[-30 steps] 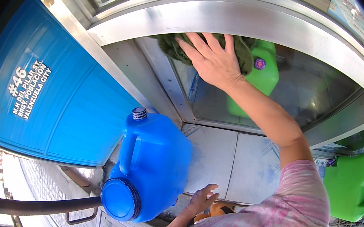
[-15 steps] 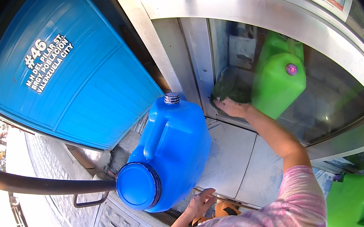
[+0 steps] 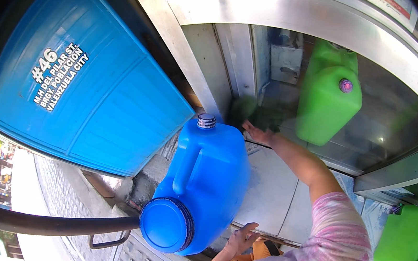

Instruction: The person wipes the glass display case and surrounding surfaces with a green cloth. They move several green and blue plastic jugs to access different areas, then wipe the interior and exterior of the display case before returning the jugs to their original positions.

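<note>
At left, a large blue drum (image 3: 90, 109); ahead, a metal-framed glass panel (image 3: 399, 110). Nearer, a capped blue jug (image 3: 220, 185); visible in the glass, a green jug (image 3: 326, 106). At the panel's lower left corner, a blurred dark green cloth (image 3: 247, 108). Against it, the right hand (image 3: 259, 133), fingers extended; impossible to tell whether gripping. Near the blue jug, the left hand (image 3: 240, 240), loosely open, empty.

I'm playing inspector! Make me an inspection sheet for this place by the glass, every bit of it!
Surface: white tiles, bluish smudges.
Job's things: dark green cloth, blurred, at the lower left corner of the glass pane.
Clutter: blue plastic jug, lids on; green jug at far right.
Hands: right hand at the cloth, grip unclear; left hand empty, fingers spread.
Cables: nothing seen.
Surroundings: large blue drum, dark bar.
</note>
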### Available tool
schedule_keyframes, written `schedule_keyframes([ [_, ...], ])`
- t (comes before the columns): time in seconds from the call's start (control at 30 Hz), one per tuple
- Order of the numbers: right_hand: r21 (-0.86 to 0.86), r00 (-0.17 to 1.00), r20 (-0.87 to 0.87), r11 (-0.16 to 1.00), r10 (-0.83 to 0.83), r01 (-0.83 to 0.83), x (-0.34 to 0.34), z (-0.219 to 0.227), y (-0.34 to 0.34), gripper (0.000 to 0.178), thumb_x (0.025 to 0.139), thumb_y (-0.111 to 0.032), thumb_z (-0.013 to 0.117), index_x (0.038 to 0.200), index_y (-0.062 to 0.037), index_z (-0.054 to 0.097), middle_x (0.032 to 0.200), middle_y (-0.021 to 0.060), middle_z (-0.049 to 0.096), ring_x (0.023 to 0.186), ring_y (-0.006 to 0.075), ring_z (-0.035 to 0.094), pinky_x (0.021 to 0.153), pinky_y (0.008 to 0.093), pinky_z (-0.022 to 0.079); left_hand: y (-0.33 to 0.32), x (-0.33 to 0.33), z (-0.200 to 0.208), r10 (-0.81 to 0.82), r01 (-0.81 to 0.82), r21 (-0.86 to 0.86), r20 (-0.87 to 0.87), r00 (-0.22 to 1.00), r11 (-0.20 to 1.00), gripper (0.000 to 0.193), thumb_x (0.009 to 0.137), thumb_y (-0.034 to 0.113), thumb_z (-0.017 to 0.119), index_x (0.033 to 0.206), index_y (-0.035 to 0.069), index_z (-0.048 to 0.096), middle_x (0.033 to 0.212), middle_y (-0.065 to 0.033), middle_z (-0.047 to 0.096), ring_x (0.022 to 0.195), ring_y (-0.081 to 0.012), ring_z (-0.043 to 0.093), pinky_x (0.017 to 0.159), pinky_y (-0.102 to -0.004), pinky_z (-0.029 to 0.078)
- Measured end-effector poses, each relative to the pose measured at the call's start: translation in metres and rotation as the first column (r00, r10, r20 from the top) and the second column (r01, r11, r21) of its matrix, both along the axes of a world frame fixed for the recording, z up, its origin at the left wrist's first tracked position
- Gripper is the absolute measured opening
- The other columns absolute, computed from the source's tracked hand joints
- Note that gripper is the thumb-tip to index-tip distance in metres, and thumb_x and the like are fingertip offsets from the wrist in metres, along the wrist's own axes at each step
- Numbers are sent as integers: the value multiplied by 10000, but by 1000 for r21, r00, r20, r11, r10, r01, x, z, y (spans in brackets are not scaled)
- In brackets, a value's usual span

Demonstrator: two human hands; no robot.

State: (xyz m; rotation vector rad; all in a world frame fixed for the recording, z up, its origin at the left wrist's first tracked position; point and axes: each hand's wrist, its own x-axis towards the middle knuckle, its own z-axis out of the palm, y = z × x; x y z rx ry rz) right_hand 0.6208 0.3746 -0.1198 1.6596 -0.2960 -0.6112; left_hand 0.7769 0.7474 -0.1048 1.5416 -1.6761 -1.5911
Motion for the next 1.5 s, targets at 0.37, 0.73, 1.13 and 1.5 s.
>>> schedule_keyframes([
  [0.37, 839, 835, 376, 530, -402, -123, -75, -22, 24, 361, 846, -84, 440, 1167, -65, 605, 906, 79, 631, 897, 215, 624, 719, 340, 537, 20, 12, -11, 59, -58, -20, 28, 998, 998, 459, 890, 304, 621, 1264, 62, 514, 1145, -187, 631, 1021, -326, 644, 834, -401, 517],
  [0.73, -54, 107, 992, 986, 72, -158, -62, 266, 33, 530, 841, -270, 607, 1346, -244, 445, 1309, 37, 504, 556, 261, 608, 528, 359, 540, -6, -22, 2, -103, 102, -17, -60, 993, 995, 458, 881, 308, 638, 1249, 67, 509, 1142, -193, 632, 961, -313, 670, 807, -395, 533],
  [1.13, -378, -542, 578, 789, 610, 484, -378, 244, 147, 359, 849, -246, 507, 984, 73, 605, 1087, 286, 577, 1047, 449, 508, 884, 464, 402, -6, -38, 1, -368, 364, 89, 33, 929, 927, 471, 900, 268, 639, 1262, 5, 495, 1092, -172, 649, 903, -206, 671, 775, -312, 528],
  [1.5, 51, -619, -343, 672, 707, 739, -304, -45, 124, 587, 922, -368, 351, 1255, 98, 480, 1275, 330, 475, 1114, 439, 478, 997, 453, 348, -3, -39, -2, -309, 305, 56, 91, 947, 951, 426, 895, 279, 628, 1237, 45, 527, 1145, -184, 634, 972, -281, 664, 809, -362, 524],
])
